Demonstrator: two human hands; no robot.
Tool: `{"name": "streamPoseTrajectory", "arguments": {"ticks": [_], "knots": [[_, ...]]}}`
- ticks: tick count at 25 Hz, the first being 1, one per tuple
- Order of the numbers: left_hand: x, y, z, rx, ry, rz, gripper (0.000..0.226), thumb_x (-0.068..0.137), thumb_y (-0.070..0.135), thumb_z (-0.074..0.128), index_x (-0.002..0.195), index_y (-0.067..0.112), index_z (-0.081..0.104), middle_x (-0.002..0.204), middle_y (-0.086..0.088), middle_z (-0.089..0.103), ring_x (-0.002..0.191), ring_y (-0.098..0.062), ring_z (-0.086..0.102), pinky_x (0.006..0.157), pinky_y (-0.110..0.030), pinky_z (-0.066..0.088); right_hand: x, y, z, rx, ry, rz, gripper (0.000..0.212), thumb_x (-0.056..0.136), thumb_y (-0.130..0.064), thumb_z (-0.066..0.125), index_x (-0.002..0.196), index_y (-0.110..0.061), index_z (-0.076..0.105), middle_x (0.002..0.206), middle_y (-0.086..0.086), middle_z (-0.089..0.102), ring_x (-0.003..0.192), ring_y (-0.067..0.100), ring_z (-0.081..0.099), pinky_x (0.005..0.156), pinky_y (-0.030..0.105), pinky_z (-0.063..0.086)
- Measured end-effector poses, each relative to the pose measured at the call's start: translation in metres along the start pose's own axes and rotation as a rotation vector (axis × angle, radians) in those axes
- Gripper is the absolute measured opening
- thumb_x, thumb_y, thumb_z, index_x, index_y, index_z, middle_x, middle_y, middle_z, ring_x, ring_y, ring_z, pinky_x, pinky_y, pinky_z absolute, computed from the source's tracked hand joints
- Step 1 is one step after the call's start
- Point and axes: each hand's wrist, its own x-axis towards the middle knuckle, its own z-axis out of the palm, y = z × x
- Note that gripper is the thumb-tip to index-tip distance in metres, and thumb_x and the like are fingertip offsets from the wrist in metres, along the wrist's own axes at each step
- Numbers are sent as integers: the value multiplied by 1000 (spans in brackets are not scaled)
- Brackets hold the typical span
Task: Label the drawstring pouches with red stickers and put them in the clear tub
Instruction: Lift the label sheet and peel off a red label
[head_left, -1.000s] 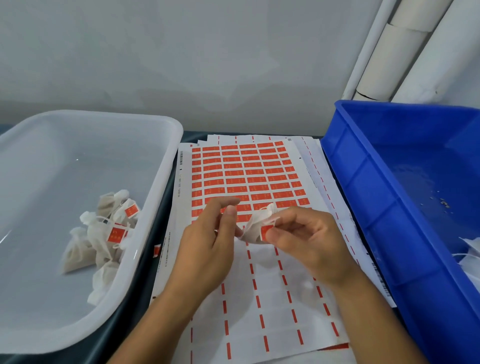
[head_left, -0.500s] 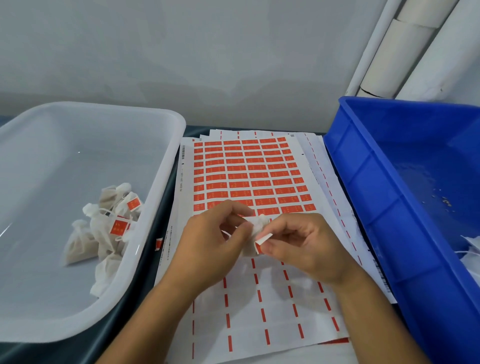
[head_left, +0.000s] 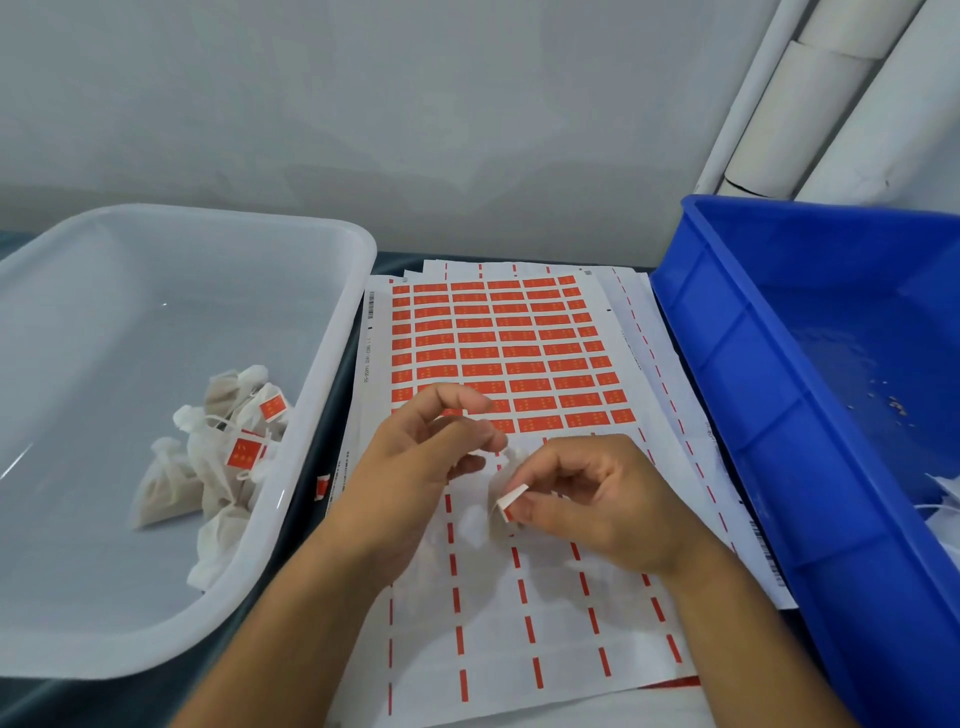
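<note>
A handful of labelled pouches (head_left: 223, 452) lie in the clear tub (head_left: 332, 395) — more wait. The right hand (head_left: 587, 499) pinches a pouch (head_left: 498, 506) and sticker (head_left: 511, 501) over the sticker sheet (head_left: 509, 353); the left hand (head_left: 415, 467) hovers loosely curled, empty.

A dark table top (head_left: 337, 395) carries everything here. The clear tub (head_left: 332, 374) sits on its left side, a blue bin (head_left: 727, 374) on its right, and between them lies a stack of white sticker sheets (head_left: 519, 623), the top sheet's far half full of red stickers (head_left: 498, 353). One stray red sticker (head_left: 322, 487) lies on the dark strip between the tub and the sheets.
</note>
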Motion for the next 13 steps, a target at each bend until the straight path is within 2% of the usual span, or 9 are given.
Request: {"name": "streamPoseTrajectory", "arguments": {"ticks": [4, 6, 10, 13], "knots": [[-2, -6, 9, -193, -26, 25, 7, 96, 22, 64, 100, 21, 70, 111, -8, 75, 106, -26, 73, 96, -38, 55, -2, -1, 2, -4, -25, 7, 10, 90, -23, 74, 97, -28, 78, 93, -9, 76, 96, 20, 72, 85, 20, 56], [-2, -8, 10, -239, -9, 30, 19, 90, 27, 68, 106, 17, 69, 110, -12, 75, 105, -29, 73, 95, -40, 57, -2, -3, 1, 16, -47, -7, 9, 90, -25, 73, 97, -30, 77, 93, -8, 76, 96, 22, 72, 86, 21, 56], [1, -8, 10, -248, 7, 33, 30, 81, 26, 74, 110, 19, 70, 112, -5, 76, 102, -27, 74, 94, -42, 58, -2, -7, -1, 33, -74, -48, 11, 93, -30, 67, 100, -34, 74, 99, -10, 75, 104, 23, 70, 91, 24, 56], [3, -9, 9, -189, 8, 77, 30, 75, 22, 77, 104, 17, 73, 109, -6, 77, 103, -25, 74, 96, -44, 56, -2, -8, -7, 65, -49, -51, 12, 98, -30, 61, 101, -37, 71, 100, -8, 73, 106, 23, 68, 94, 24, 54]]}}
